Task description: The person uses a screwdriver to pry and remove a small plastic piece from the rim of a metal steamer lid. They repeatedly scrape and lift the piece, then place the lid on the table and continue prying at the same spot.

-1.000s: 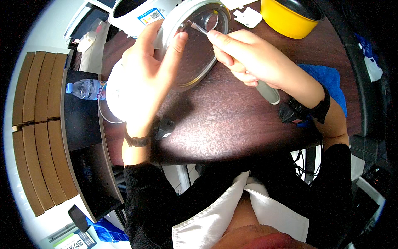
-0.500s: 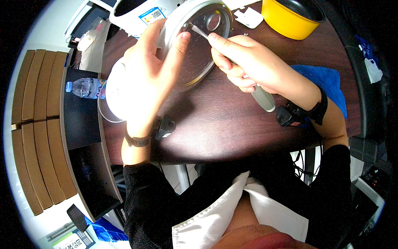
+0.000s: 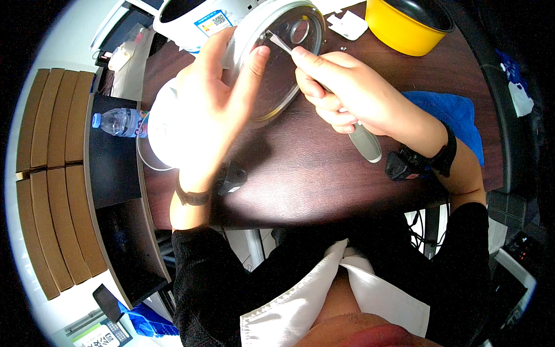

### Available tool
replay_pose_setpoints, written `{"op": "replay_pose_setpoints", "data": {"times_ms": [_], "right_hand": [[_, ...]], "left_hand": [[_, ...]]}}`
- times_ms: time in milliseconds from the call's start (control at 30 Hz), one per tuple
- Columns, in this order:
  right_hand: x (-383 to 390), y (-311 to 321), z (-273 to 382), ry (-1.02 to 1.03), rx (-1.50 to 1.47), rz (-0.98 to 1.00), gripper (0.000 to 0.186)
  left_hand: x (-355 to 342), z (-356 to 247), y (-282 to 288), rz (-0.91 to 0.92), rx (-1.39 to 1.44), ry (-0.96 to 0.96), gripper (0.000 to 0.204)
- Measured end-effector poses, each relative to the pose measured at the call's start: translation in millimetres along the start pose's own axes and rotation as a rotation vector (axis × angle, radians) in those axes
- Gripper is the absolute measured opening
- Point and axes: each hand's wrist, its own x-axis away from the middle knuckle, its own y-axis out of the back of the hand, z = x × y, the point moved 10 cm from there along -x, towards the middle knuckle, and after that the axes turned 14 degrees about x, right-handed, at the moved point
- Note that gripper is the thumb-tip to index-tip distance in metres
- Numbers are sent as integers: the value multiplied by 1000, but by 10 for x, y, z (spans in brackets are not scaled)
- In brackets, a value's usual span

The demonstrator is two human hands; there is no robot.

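Observation:
My left hand grips a round appliance lid tilted on its side, with a white rim and dark, shiny inner disc. My right hand is closed round a screwdriver with a grey handle. Its thin metal blade reaches a small fitting near the lid's upper left, just above my left thumb. An overexposed white object with a cord lies behind my left wrist.
A white pot-like appliance stands at the back, beside small white pieces and a yellow pot. A blue cloth lies right, a plastic bottle left. Cardboard boxes line the far left; the desk's front edge crosses below.
Both hands and the lid have shifted slightly to the right. The screwdriver's handle has moved a little down and left, tilting the tool slightly, while its tip stays at the fitting.

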Motion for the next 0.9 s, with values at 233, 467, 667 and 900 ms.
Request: {"op": "replay_pose_setpoints", "data": {"times_ms": [233,467,667,900], "right_hand": [[13,-2,11,19,-1,-9,49],[12,-38,14,39,27,8,49],[5,-62,-36,14,-23,21,49],[65,-184,-80,-117,-231,124,49]], "left_hand": [[9,36,-17,4,52,-10,38],[4,46,-23,11,82,12,39],[13,-34,-26,7,-19,-65,39],[57,-99,-23,-51,-63,-125,37]]}}
